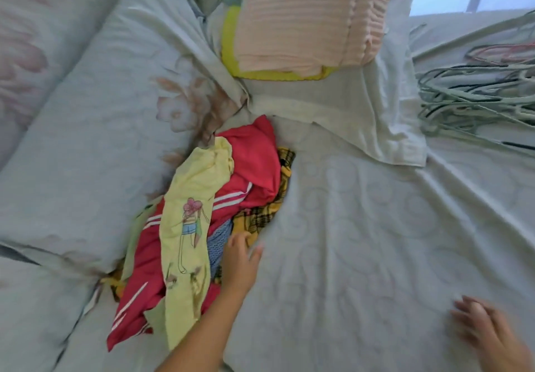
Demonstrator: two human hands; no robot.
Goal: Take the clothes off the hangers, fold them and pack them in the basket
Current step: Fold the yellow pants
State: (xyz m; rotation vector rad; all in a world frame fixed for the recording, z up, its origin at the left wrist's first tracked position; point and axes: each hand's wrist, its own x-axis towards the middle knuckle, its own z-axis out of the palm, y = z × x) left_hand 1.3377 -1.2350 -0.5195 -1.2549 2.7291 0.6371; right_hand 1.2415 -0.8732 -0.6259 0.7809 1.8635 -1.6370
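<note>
Our left hand (240, 258) reaches into the clothes pile (208, 221) beside the pillow (86, 128), fingers loose, touching yellow plaid fabric (257, 218). Right hand (486, 328) rests spread on the bedsheet (362, 241), kinda blurry.

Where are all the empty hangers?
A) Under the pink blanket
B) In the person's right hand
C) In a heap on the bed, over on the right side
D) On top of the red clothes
C: the empty hangers lie piled on the bed sheet at the right edge, far from the red garment, and the right hand holds nothing.
</note>
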